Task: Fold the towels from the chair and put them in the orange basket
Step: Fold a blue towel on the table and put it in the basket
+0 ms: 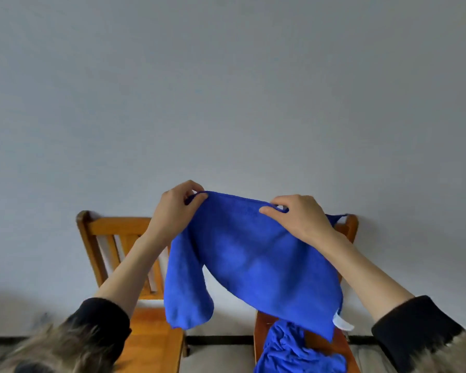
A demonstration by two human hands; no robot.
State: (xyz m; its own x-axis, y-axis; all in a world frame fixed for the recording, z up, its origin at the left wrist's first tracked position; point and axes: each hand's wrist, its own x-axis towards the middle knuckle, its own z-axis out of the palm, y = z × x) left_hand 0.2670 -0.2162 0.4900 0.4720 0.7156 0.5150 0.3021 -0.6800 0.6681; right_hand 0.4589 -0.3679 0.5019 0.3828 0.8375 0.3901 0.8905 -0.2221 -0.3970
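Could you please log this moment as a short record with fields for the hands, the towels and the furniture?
left hand: pinches the top edge of the held blue towel
right hand: pinches the same top edge, further right
held blue towel: lifted in the air, hanging below both hands, not yet folded
crumpled blue towels: lying on the right wooden chair
left wooden chair: no towel visible on it
orange basket: not in view
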